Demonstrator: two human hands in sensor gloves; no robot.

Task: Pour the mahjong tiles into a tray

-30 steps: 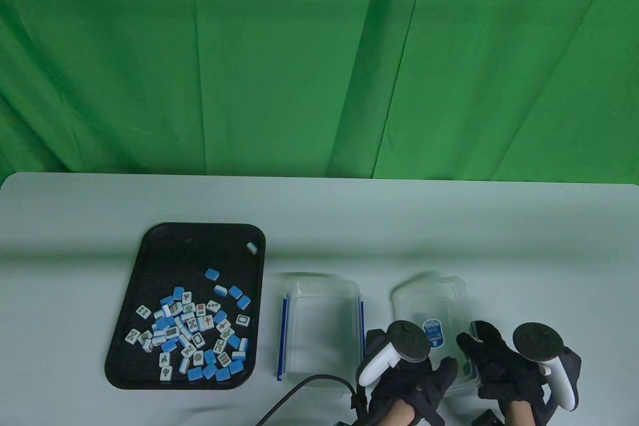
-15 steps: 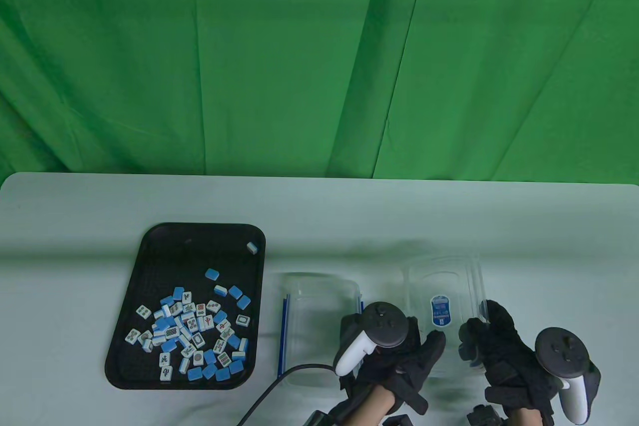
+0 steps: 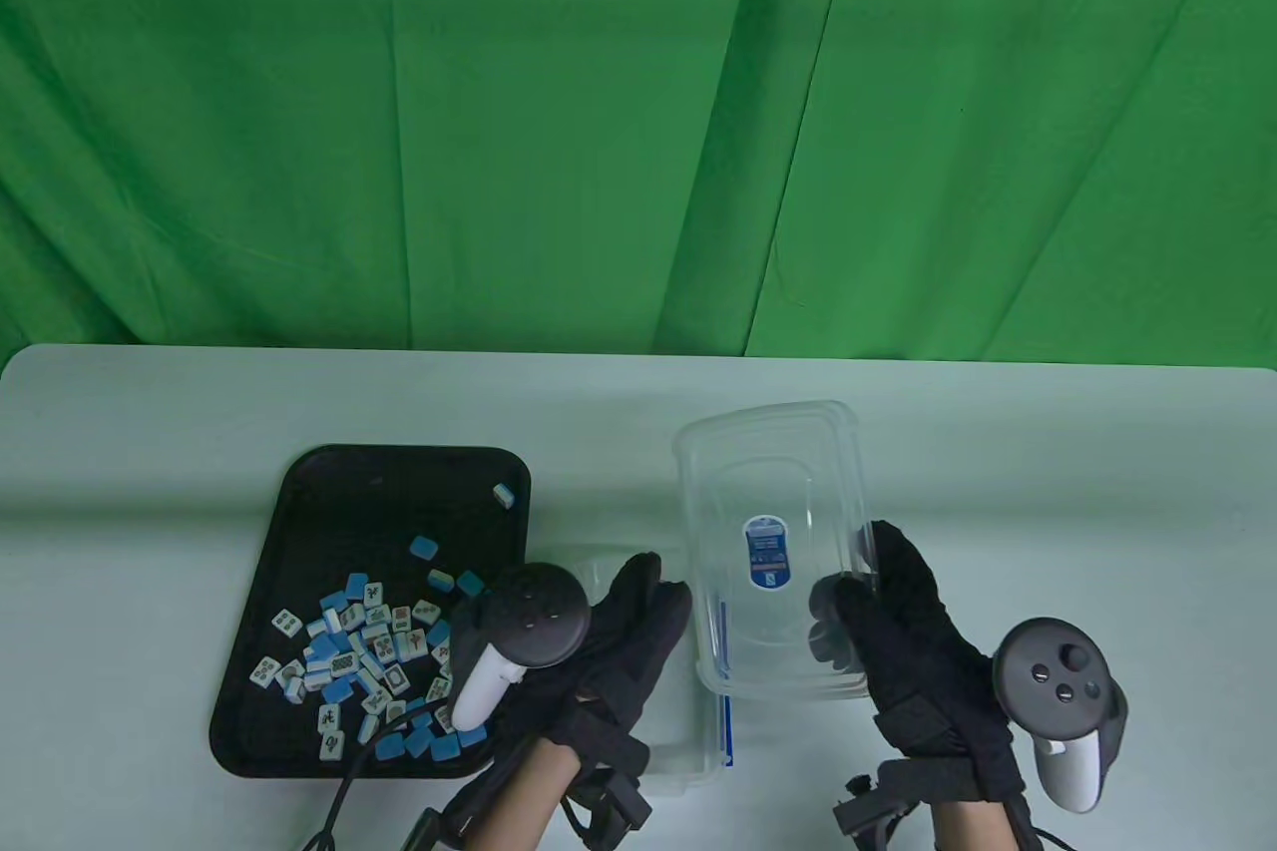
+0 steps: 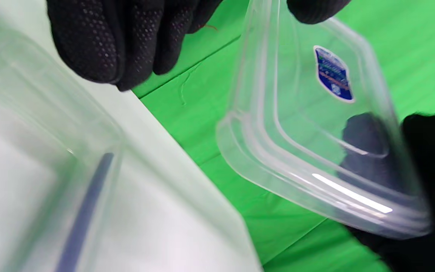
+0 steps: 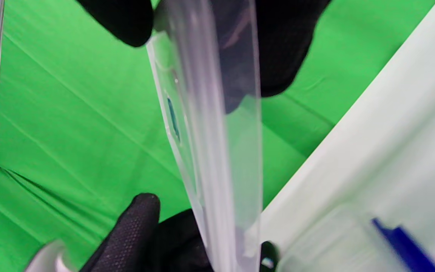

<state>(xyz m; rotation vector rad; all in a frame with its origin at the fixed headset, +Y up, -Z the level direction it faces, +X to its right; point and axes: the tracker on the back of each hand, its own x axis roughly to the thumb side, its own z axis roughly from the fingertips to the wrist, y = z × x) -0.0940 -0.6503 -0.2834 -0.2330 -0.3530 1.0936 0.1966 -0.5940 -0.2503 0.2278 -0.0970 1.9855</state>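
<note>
A black tray at the left of the table holds a heap of blue-and-white mahjong tiles. A clear box with blue side clips stands right of the tray, mostly under my left hand. It also shows in the left wrist view. My right hand pinches the right edge of a clear lid with a blue sticker and holds it above the table. The lid is edge-on in the right wrist view. My left fingers are stretched out beside the lid's left edge; I cannot tell if they touch it.
One tile lies apart near the tray's far right corner. A black cable from my left wrist crosses the tray's front rim. A green cloth hangs behind the table.
My right hand has lifted the lid and carried it left and away from me. My left hand has moved left, from beside the lid to over the box near the tray.
</note>
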